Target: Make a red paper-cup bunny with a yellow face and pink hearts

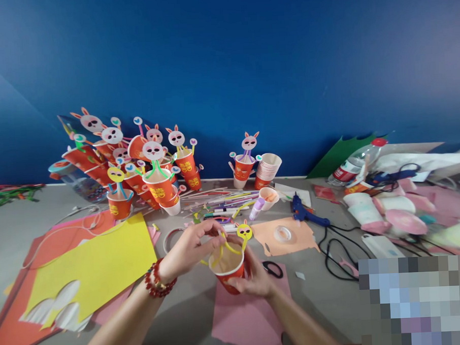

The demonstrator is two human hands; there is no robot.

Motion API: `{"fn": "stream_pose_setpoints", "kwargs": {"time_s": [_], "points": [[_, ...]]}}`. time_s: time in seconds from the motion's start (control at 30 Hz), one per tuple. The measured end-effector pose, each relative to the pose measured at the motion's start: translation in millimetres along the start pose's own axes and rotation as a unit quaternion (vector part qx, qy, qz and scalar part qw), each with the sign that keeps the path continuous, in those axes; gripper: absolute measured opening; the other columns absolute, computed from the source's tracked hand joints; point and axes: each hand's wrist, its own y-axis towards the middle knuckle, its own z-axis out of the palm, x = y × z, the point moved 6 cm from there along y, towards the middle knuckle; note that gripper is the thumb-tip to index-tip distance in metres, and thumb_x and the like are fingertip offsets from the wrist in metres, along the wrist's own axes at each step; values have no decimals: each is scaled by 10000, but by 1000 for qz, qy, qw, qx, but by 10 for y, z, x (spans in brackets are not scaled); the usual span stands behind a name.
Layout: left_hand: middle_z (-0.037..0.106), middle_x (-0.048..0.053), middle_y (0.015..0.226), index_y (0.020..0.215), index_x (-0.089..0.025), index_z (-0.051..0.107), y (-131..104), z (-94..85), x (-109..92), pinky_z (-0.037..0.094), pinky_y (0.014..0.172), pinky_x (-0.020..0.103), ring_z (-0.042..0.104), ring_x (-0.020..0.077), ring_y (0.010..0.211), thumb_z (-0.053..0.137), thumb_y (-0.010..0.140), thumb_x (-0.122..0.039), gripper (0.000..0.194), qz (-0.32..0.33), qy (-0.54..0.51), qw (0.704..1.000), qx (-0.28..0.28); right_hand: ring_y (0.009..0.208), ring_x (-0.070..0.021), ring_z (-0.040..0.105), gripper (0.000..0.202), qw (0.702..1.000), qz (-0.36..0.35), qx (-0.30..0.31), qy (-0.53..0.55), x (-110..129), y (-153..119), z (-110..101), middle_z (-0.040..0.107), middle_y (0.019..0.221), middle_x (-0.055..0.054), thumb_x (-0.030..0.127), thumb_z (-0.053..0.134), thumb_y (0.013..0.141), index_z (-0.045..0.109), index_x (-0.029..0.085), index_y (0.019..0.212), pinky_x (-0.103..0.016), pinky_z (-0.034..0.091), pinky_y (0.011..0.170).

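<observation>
A red paper cup [230, 275] with a pale rim is tilted toward me above a pink sheet. My right hand [255, 275] is wrapped round its right side, thumb across the front. At the cup's mouth, my left hand [200, 242] pinches a bent yellow pipe cleaner [233, 248] between thumb and fingers; a red bead bracelet is on that wrist. A yellow rabbit face [244, 231] stands at the cup's back right rim on a yellow stem.
Red cups with rabbit faces [164, 188] crowd the back left. Stacked cups [268, 168] stand behind. A blue glue gun [306, 212], an orange sheet [305, 235] and black scissors [273, 269] lie right. Yellow paper [104, 264] lies left. A pixelated patch covers the lower right corner.
</observation>
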Motion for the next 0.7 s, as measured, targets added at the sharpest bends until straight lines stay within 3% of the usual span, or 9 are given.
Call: {"fn": "stream_pose_setpoints", "kwargs": {"time_s": [0.27, 0.5, 0.7], "points": [[709, 20, 914, 1000, -202, 649, 1, 6, 20, 479, 733, 253, 637, 181, 836, 635, 852, -291, 173, 2, 16, 1000, -3, 1209, -343, 543, 736, 1000, 1, -12, 9, -18, -17, -6, 527, 1340, -124, 460, 772, 717, 443, 287, 1352, -491, 445, 998], [689, 20, 818, 868, -183, 658, 8, -12, -2, 474, 711, 259, 622, 176, 781, 638, 832, -283, 109, -4, 0, 1000, -17, 1250, -354, 513, 742, 1000, 9, -18, -5, 19, 2, 3, 515, 1374, -113, 532, 756, 709, 455, 303, 1347, -495, 447, 1003], [699, 25, 805, 845, -181, 675, 11, -21, 6, 481, 711, 261, 630, 178, 775, 664, 818, -282, 105, -14, -13, 999, -28, 1231, -357, 529, 735, 1000, 2, -21, -10, 20, 0, -2, 524, 1361, -132, 501, 764, 709, 461, 277, 1340, -503, 445, 1007]]}}
